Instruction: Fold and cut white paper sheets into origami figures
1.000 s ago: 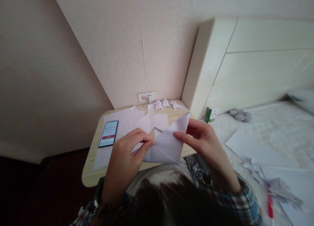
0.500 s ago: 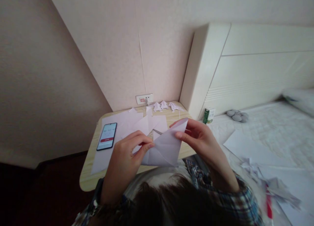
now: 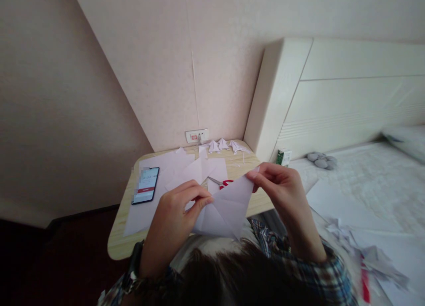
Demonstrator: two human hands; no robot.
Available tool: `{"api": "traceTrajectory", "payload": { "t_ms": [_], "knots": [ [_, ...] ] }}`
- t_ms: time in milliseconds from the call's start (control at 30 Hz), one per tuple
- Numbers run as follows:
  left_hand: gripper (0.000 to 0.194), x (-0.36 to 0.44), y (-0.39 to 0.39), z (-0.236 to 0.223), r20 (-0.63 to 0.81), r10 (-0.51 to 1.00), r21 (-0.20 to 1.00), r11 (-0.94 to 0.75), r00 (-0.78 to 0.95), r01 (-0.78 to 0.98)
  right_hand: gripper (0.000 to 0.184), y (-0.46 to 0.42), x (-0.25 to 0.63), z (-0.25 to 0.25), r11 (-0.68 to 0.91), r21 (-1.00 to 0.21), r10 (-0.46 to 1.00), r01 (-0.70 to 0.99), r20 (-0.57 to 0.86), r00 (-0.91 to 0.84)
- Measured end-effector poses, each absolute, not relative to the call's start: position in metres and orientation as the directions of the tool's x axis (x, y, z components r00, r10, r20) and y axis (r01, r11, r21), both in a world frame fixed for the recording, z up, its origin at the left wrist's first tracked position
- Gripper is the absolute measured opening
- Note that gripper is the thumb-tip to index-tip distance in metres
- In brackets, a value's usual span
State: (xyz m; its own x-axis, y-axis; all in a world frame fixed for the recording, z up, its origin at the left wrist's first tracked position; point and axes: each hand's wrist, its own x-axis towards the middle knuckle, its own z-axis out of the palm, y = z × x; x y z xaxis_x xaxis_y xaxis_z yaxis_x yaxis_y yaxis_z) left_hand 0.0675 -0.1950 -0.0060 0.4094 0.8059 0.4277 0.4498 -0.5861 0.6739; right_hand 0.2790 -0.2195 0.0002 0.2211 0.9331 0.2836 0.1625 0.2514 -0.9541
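Note:
A creased sheet of white paper [image 3: 226, 208] is stretched between my two hands, over the near edge of the table. My left hand [image 3: 182, 208] pinches its upper left edge between thumb and fingers. At the upper right corner, my right hand [image 3: 279, 182] grips the paper between thumb and forefinger. Just behind the sheet lie scissors [image 3: 217, 182] with red handles, partly covered by the paper. Further back, several small folded paper figures [image 3: 222, 144] stand in a row.
A phone [image 3: 146, 185] with a lit screen rests on loose paper sheets [image 3: 136, 217] at the left of the wooden table [image 3: 116, 244]. A wall socket [image 3: 197, 135] is behind. On the bed at right are more sheets, crumpled paper [image 3: 381, 262] and a red object [image 3: 365, 281].
My right hand has shifted slightly right and up to the paper's corner, its fingers now pinched together there. The scissors' red handles have come into view behind the sheet.

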Motion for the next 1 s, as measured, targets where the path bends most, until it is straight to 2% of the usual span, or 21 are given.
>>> {"api": "traceTrajectory", "payload": {
  "t_ms": [100, 233, 467, 700, 767, 900, 1000],
  "knots": [
    [0.018, 0.065, -0.194, -0.008, 0.421, 0.809, 0.679, -0.581, 0.410, 0.450, 0.015, -0.217, 0.278, -0.002, 0.284, -0.951, 0.911, 0.121, 0.307, 0.275],
    [0.018, 0.063, -0.194, -0.008, 0.416, 0.821, 0.696, -0.564, 0.391, 0.445, 0.022, -0.217, 0.276, -0.004, 0.309, -0.943, 0.900, 0.124, 0.332, 0.284],
    [0.018, 0.063, -0.192, -0.005, 0.436, 0.860, 0.730, -0.510, 0.264, 0.455, 0.024, -0.216, 0.264, -0.004, 0.262, -0.949, 0.952, 0.175, 0.283, 0.112],
    [0.018, 0.061, -0.191, -0.009, 0.428, 0.882, 0.766, -0.469, 0.195, 0.440, 0.037, -0.208, 0.256, -0.017, 0.206, -0.935, 0.960, 0.290, 0.251, 0.128],
    [0.017, 0.059, -0.188, -0.012, 0.429, 0.890, 0.780, -0.450, 0.153, 0.434, 0.037, -0.204, 0.256, -0.021, 0.219, -0.928, 0.961, 0.303, 0.258, 0.097],
    [0.016, 0.056, -0.182, -0.019, 0.429, 0.900, 0.815, -0.421, 0.074, 0.397, 0.023, -0.198, 0.255, -0.026, 0.270, -0.904, 0.954, 0.332, 0.297, 0.032],
    [0.015, 0.059, -0.179, -0.025, 0.422, 0.905, 0.840, -0.412, 0.054, 0.354, 0.033, -0.197, 0.253, -0.030, 0.294, -0.876, 0.942, 0.383, 0.333, 0.038]
  ]
}}
